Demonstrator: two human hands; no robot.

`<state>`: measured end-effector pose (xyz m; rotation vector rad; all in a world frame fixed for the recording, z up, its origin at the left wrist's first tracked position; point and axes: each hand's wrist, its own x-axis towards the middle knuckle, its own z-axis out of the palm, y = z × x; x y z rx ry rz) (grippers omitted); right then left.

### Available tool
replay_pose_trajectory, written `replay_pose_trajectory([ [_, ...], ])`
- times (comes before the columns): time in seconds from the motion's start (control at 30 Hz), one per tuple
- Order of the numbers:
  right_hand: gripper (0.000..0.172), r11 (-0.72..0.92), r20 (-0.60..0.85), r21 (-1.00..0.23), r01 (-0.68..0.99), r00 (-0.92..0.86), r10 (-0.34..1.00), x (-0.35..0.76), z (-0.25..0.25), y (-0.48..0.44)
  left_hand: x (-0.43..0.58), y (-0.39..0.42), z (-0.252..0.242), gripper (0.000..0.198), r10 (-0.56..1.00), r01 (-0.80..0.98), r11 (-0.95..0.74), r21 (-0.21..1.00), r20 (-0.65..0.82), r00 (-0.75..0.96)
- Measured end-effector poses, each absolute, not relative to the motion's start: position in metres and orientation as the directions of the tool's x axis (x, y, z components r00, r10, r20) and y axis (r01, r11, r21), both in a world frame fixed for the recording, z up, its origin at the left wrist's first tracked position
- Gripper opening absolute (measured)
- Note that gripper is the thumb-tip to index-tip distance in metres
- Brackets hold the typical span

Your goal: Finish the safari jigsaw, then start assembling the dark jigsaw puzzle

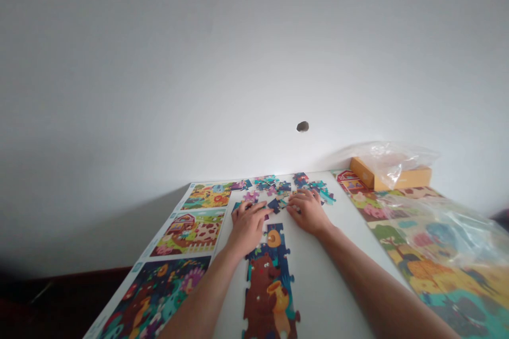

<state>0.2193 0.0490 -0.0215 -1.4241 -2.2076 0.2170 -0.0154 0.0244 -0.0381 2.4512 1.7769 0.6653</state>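
My left hand [249, 223] lies palm down over loose puzzle pieces, its fingers spread and stretched toward the right. Close to its fingertips is a dark blue puzzle piece [274, 205]. My right hand [309, 211] rests among the pieces across from it, fingers bent but apart, the tips touching small pieces partly hidden beneath them. Between my forearms runs a joined strip of puzzle [260, 291] with a brown bear holding a yellow jar. Beyond both hands, several loose pieces [266, 183] in teal, purple and navy are scattered, some overlapping.
A printed picture sheet [191, 235] with animal scenes lies at the left edge of the white table [326, 286]. To the right, assembled farm and animal pictures [421, 254] lie partly under clear plastic [457, 228]. An orange box [409, 179] stands against the wall with a plastic bag [392, 159] on it.
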Motion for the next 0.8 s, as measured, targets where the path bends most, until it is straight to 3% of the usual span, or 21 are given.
replay_pose_trajectory([
  [0.1,0.027,0.407,0.359,-0.375,0.833,-0.274,0.892,0.220,-0.022,0.049,-0.015,0.023,-0.037,0.045,0.908,0.889,-0.367,0.273,0.313,0.279],
  [0.23,0.043,0.524,0.276,-0.336,0.783,-0.450,0.849,0.218,-0.025,0.046,-0.014,0.022,-0.034,0.035,0.906,0.887,-0.373,0.271,0.311,0.286],
  [0.33,0.035,0.474,0.242,-0.342,0.812,-0.411,0.879,0.218,-0.027,0.047,-0.013,0.022,-0.032,0.033,0.918,0.898,-0.338,0.283,0.310,0.248],
  [0.53,0.026,0.379,0.334,-0.367,0.850,-0.260,0.906,0.223,-0.028,0.051,-0.011,0.022,-0.030,0.031,0.926,0.901,-0.298,0.315,0.324,0.193],
  [0.7,0.039,0.525,0.324,-0.354,0.773,-0.426,0.845,0.220,-0.032,0.051,-0.012,0.021,-0.029,0.033,0.925,0.897,-0.317,0.307,0.310,0.221],
  [0.8,0.038,0.563,0.310,-0.373,0.738,-0.473,0.825,0.219,-0.032,0.050,-0.012,0.021,-0.030,0.034,0.916,0.893,-0.336,0.299,0.324,0.237],
])
